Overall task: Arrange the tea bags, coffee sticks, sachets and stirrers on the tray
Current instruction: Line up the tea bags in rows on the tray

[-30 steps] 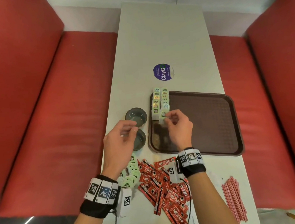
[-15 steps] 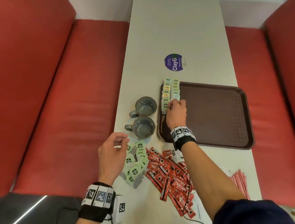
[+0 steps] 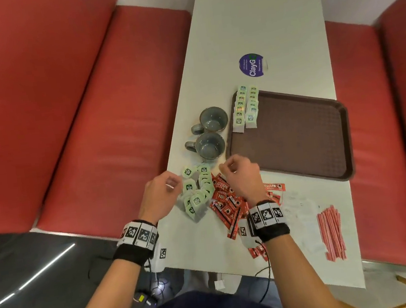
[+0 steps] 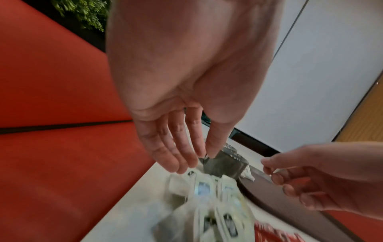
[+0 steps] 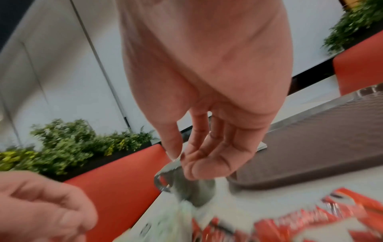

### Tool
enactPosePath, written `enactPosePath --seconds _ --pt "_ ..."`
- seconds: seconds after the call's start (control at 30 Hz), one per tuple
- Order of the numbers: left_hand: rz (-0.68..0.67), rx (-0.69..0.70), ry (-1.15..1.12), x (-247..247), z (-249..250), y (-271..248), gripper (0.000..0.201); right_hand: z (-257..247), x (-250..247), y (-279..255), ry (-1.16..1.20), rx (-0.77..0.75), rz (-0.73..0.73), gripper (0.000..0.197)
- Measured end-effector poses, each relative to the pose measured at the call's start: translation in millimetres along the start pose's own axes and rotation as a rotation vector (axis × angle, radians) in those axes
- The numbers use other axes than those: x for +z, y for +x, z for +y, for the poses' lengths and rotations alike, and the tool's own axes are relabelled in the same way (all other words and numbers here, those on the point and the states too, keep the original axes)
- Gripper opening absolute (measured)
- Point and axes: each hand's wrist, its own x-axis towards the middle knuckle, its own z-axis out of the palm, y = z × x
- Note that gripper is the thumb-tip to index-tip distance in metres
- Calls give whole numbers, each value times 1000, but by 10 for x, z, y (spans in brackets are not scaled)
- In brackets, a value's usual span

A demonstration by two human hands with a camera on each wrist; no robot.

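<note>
both hands, left hand (image 3: 162, 196) and right hand (image 3: 243, 177), hover loose-fingered and empty over the tea bags (image 3: 196, 193) by the counter's left edge; pinch one bag only, by its tag.

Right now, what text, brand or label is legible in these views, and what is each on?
"ClayG": round purple sticker on the white table; its small print is unreadable.
"NE", part of a brand name: red coffee sticks.
Green tea bag tags: too small.
Wristband squares: coded patterns, no words.
</note>
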Motion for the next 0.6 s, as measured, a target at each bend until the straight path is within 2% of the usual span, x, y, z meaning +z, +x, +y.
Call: enactPosePath --seconds 0.03,0.1,0.17,0.23,0.3,0.47,0.6 --pt "-19 -30 23 42 -52 -39 9 2 98 -83 -31 4 -49 20" --pt "-83 -112 105 158 -149 -118 40 33 290 -194 -76 5 -82 28" --pt "-153 -204 146 283 -207 -184 72 61 452 -267 -96 13 -84 47" --pt "-164 -233 128 417 -259 -254 89 47 570 -347 -108 24 -83 64" --pt "-123 -213 96 553 -308 -296 89 23 637 -413 -112 31 -77 63" --pt "-25 -67 2 718 -335 -355 65 144 721 -490 -120 -21 -23 20" --pt "-31 8 -37 738 -373 -367 56 232 586 -576 -82 1 -59 11"
